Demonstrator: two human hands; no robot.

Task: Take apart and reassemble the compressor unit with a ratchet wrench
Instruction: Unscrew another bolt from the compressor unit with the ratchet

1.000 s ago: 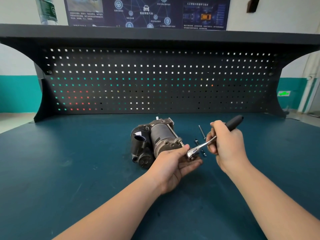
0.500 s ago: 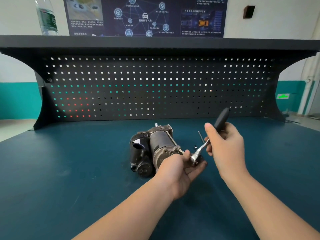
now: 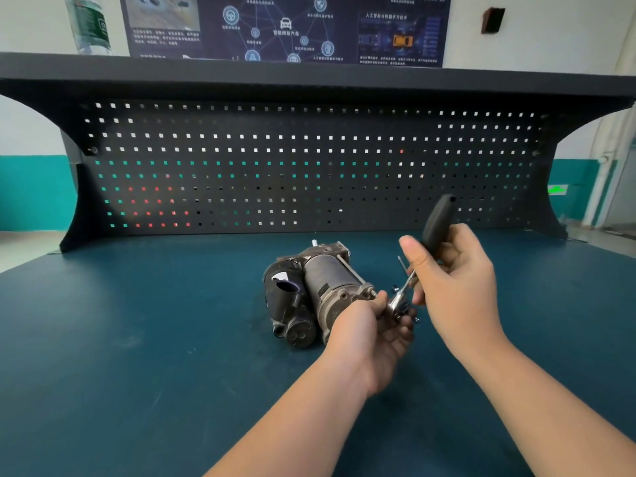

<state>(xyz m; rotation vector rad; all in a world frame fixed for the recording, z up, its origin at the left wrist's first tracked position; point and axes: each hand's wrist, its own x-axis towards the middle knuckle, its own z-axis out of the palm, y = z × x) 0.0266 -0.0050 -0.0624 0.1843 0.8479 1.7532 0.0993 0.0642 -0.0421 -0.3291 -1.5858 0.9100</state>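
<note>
**Ratchet wrench at the compressor's near end**

Centre frame, the left hand [image 3: 373, 333] pinches the ratchet wrench [image 3: 406, 287] head beside the compressor unit [image 3: 316, 290] lying on the blue bench [image 3: 137, 339]. The right hand [image 3: 451, 273] grips the black handle. Behind stands a pegboard [image 3: 309, 166]; upper left, 1 bottle [image 3: 88, 24].

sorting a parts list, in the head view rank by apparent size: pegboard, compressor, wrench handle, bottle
1. pegboard
2. compressor
3. bottle, cut off by the frame and farther away, so unsure against
4. wrench handle, partly hidden in the right hand
</note>
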